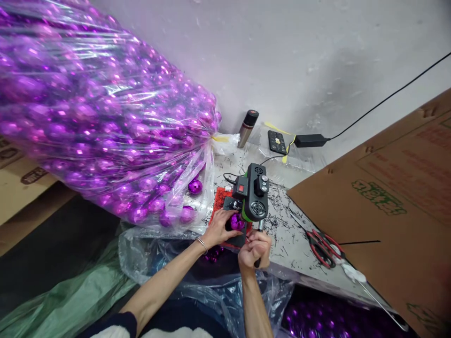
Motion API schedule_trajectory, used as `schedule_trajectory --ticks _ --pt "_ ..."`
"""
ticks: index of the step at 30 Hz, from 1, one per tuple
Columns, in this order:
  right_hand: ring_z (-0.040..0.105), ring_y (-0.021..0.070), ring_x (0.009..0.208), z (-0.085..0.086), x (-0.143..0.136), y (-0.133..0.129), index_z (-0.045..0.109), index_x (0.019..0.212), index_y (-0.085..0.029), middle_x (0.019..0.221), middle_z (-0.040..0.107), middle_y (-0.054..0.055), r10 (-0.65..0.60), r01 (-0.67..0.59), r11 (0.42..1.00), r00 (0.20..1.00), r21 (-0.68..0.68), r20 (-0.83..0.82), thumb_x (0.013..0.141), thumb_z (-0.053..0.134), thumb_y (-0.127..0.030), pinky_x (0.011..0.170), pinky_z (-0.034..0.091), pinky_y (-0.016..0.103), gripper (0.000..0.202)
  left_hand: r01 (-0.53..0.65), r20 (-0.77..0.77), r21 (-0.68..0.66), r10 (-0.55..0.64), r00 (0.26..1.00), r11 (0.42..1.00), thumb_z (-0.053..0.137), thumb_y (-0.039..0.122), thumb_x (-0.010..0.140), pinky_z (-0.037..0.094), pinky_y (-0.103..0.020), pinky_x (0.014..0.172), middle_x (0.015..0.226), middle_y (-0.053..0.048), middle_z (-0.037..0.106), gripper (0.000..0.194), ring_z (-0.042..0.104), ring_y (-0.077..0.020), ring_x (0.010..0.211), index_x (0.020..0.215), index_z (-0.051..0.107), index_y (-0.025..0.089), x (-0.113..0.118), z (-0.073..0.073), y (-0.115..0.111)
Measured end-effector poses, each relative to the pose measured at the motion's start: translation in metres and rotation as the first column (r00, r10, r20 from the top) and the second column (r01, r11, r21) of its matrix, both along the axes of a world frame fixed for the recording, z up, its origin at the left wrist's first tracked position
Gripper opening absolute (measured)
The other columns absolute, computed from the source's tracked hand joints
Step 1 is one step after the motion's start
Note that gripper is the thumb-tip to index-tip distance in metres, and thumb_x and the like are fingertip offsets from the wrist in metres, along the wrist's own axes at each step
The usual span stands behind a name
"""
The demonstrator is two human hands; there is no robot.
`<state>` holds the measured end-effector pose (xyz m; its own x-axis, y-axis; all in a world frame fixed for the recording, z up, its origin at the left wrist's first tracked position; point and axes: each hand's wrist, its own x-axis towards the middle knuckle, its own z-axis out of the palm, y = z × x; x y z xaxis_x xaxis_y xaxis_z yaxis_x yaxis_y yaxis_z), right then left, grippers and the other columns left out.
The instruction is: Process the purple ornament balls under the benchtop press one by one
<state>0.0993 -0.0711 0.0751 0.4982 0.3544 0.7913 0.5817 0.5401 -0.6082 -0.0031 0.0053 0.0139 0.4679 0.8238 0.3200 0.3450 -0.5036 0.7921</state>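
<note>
My left hand [220, 228] is closed around a shiny purple bauble [237, 222], thumb and fingers on either side of it. The bauble sits under the head of a small black bench machine [258, 192] with round vents, knobs and a red switch. My right hand [254, 249] makes a fist around the machine's lever [260, 225], a metal rod whose black end shows below the fist. Beneath the machine lies a red mat [219, 199]. Two loose purple baubles [195, 187] rest to the left, by the open end of a clear bag.
A big clear bag of purple baubles [105, 108] fills the left. Scissors [322, 249] lie near a cardboard box [394, 202] on the right. A spray can [248, 127], a black power adapter [312, 140] and black scraps are on the table [282, 244]. Plastic bags [225, 300] hang below its edge.
</note>
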Motion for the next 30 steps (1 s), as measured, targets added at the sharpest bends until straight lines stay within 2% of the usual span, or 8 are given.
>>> schedule_trajectory --ticks 5,8,11,14,17,22,26,30 --pt "0.054 0.0132 0.063 0.044 0.008 -0.006 0.049 0.065 -0.022 0.066 0.051 -0.003 -0.016 0.014 0.997 1.000 -0.077 -0.025 0.106 0.047 -0.026 0.058 0.041 0.029 0.041 0.036 0.005 0.027 -0.036 0.999 0.999 0.087 0.047 0.084 0.045 -0.060 0.121 0.137 -0.017 0.072 0.071 0.067 -0.0350 0.131 0.143 0.060 0.020 -0.007 0.004 -0.013" --pt "0.056 0.0137 0.063 0.066 0.009 -0.007 0.051 0.065 -0.022 0.063 0.050 -0.003 -0.016 0.012 0.990 0.999 -0.137 -0.030 0.106 0.049 -0.026 0.058 0.041 0.029 0.042 0.100 -0.049 0.124 -0.094 0.994 0.987 0.083 0.048 0.088 0.043 -0.062 0.124 0.144 -0.019 0.067 0.071 0.062 -0.0357 0.139 0.147 0.056 0.019 -0.032 0.016 -0.034" --pt "0.056 0.0131 0.061 0.068 0.005 -0.007 0.050 0.063 -0.022 0.061 0.050 -0.004 -0.034 0.032 0.992 0.999 -0.118 -0.007 0.106 0.049 -0.025 0.058 0.041 0.029 0.044 0.156 -0.124 0.205 -0.133 0.983 0.966 0.077 0.052 0.092 0.049 -0.057 0.120 0.145 -0.018 0.067 0.062 0.063 -0.0341 0.138 0.143 0.060 0.021 -0.069 0.037 -0.036" --pt "0.057 0.0122 0.061 0.059 0.002 -0.005 0.049 0.063 -0.021 0.061 0.051 -0.004 -0.045 0.045 0.996 0.999 -0.077 0.008 0.106 0.047 -0.024 0.057 0.041 0.028 0.044 0.036 -0.224 0.273 0.027 0.974 0.961 0.051 0.024 0.107 0.051 -0.052 0.119 0.143 -0.016 0.069 0.033 0.063 -0.0281 0.137 0.136 0.066 0.020 -0.101 0.060 -0.001" --pt "0.057 0.0117 0.062 0.053 0.002 -0.004 0.049 0.063 -0.021 0.061 0.050 -0.004 -0.045 0.046 0.997 0.999 -0.057 0.029 0.107 0.046 -0.022 0.058 0.041 0.027 0.044 -0.046 -0.477 0.245 0.162 0.864 0.968 0.048 -0.001 0.093 0.047 -0.056 0.121 0.149 -0.019 0.063 0.051 0.058 -0.0310 0.143 0.138 0.066 0.017 -0.115 0.076 0.056" --pt "0.058 0.0113 0.064 0.051 0.004 -0.006 0.050 0.066 -0.021 0.067 0.055 -0.003 -0.029 0.034 0.997 0.997 -0.067 0.074 0.106 0.044 -0.019 0.060 0.041 0.027 0.040 0.000 -0.732 0.155 0.115 0.671 0.988 0.055 -0.008 0.082 0.047 -0.057 0.120 0.157 -0.021 0.054 0.062 0.048 -0.0364 0.151 0.137 0.067 0.018 -0.108 0.081 0.114" --pt "0.058 0.0125 0.065 0.051 0.004 -0.008 0.050 0.068 -0.022 0.067 0.053 -0.003 -0.016 0.023 0.996 0.996 -0.088 0.083 0.106 0.044 -0.020 0.061 0.042 0.028 0.039 -0.116 -0.534 0.124 0.165 0.829 0.985 0.069 0.014 0.089 0.054 -0.055 0.111 0.145 -0.020 0.060 0.049 0.064 -0.0353 0.129 0.138 0.064 0.018 -0.107 0.085 0.105" --pt "0.057 0.0130 0.064 0.058 0.003 -0.006 0.048 0.066 -0.023 0.063 0.051 -0.004 -0.022 0.028 0.996 0.998 -0.090 0.063 0.107 0.043 -0.019 0.062 0.041 0.029 0.041 -0.260 0.007 -0.294 0.274 0.962 0.920 0.071 0.053 0.092 0.059 -0.047 0.101 0.125 -0.011 0.071 0.060 0.071 -0.0297 0.111 0.141 0.061 0.020 -0.096 0.092 0.065"
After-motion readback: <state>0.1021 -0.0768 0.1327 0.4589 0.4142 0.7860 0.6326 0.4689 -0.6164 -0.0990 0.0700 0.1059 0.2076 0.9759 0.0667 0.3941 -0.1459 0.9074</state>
